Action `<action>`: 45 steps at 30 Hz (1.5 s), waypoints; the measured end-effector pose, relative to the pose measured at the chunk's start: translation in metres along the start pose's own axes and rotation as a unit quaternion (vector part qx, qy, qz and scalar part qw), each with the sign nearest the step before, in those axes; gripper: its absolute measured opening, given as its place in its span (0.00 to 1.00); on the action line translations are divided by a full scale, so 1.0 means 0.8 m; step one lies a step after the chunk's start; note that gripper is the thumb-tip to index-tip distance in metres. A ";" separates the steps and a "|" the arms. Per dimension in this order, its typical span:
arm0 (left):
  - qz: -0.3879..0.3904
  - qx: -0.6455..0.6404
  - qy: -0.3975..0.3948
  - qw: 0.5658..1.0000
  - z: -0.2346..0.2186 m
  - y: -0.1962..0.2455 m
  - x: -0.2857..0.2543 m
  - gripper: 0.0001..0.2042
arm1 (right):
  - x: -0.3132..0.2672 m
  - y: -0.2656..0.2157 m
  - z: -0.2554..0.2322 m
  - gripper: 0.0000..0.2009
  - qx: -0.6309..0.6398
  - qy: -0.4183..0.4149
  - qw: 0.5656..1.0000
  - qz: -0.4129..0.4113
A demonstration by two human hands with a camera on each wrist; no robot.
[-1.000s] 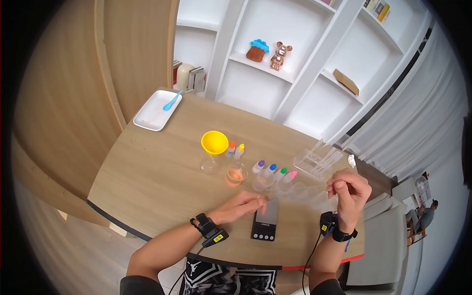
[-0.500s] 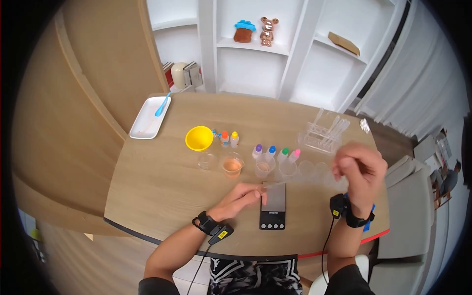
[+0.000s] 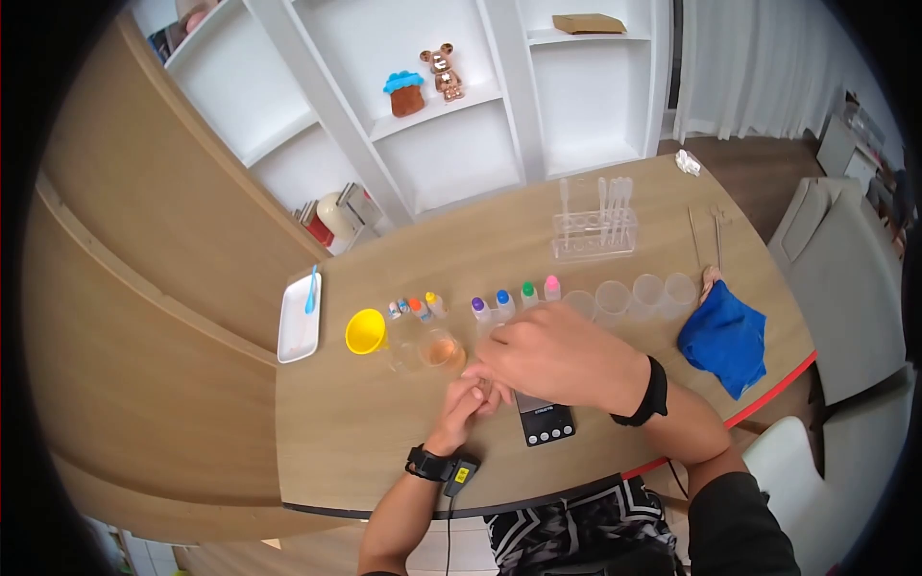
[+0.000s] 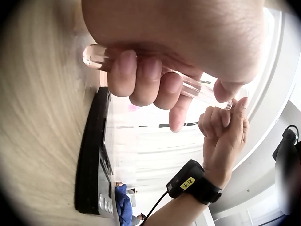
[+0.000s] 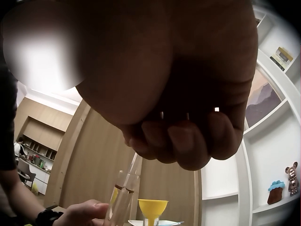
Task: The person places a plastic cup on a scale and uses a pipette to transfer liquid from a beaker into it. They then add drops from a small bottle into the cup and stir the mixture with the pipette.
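Observation:
My left hand (image 3: 463, 408) grips a clear test tube (image 4: 190, 87) with its fingers curled round it, above the table left of a black digital scale (image 3: 547, 424). The tube stands tilted in the right wrist view. My right hand (image 3: 576, 353) is just above the tube's mouth, its fingers bent around a thin clear stem (image 5: 135, 162) that reaches down into the tube. The upper part of the stem is hidden in the hand. Left of the hands stands a clear beaker (image 3: 442, 351) with orange liquid.
A yellow funnel (image 3: 366, 331) sits near small dropper bottles with coloured caps. Clear cups (image 3: 613, 301) line the right side, before a clear rack (image 3: 595, 240) with pipettes. A blue cloth (image 3: 725, 336) lies at right, a white tray (image 3: 285, 331) with a blue spoon at far left.
My right hand has come left and down from the table's right side to the left hand, over the tube. The left hand still holds the tube. The head view has swung right.

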State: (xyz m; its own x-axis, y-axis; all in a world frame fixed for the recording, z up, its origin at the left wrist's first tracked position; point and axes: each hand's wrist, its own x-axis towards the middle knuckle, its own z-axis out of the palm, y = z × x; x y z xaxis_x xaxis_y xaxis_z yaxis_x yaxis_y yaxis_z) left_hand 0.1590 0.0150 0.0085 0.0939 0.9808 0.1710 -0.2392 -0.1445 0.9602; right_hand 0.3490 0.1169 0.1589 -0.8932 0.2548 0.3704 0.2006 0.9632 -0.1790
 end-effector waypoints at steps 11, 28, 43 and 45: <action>-0.044 -0.014 -0.015 0.999 -0.005 0.000 0.000 0.30 | 0.001 0.010 0.012 0.07 -0.021 0.119 0.992 -0.039; -0.030 -0.051 -0.047 0.997 0.000 0.006 0.003 0.22 | 0.002 0.017 0.005 0.12 0.085 0.041 0.995 0.011; -0.039 -0.023 -0.043 0.998 0.001 0.010 0.003 0.23 | 0.000 0.016 0.005 0.12 0.076 0.073 0.994 -0.009; -0.041 -0.020 -0.039 0.998 0.001 0.011 0.003 0.23 | 0.000 0.016 0.003 0.11 0.052 0.055 0.997 -0.011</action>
State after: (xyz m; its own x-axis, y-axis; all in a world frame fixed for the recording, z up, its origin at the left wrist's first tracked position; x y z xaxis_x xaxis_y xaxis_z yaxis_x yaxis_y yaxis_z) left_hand 0.1582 0.0161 0.0180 0.1898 0.9757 0.1095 -0.2662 -0.0562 0.9623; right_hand 0.3504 0.1294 0.1542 -0.8462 0.2473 0.4719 0.1332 0.9558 -0.2620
